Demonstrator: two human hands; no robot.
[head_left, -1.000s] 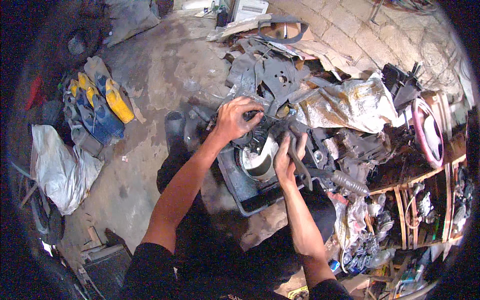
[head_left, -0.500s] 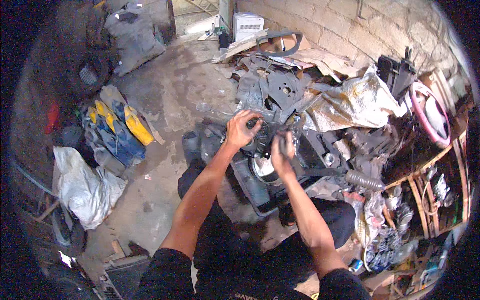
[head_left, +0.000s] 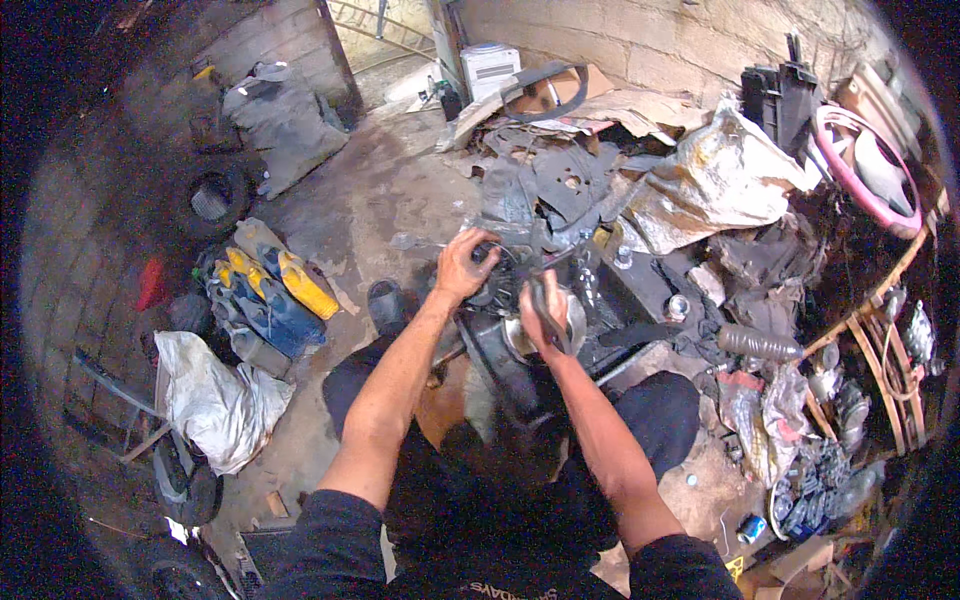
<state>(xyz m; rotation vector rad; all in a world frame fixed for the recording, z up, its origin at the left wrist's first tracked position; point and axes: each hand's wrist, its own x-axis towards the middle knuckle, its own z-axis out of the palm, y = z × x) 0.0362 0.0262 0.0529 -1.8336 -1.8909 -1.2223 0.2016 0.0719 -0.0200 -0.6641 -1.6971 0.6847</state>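
In front of my knees lies a dark, greasy mechanical part with a round, ribbed look. My left hand is curled over a dark round piece at its left side. My right hand is closed round a dark, long-handled tool, just right of the left hand; the tool's working end is not clear. Under the right hand is a pale metal round part, partly covered by the fingers. A black tray lies beneath these parts.
Metal bits and a small can lie to the right, near a clear plastic bottle. A silvery sack and a pink-rimmed steering wheel are farther right. Blue-and-yellow footwear and a white sack lie left.
The whole view has shifted a little. My right hand, blurred before, now shows clearly with the tool, closer to me. The left hand stays curled at the part.
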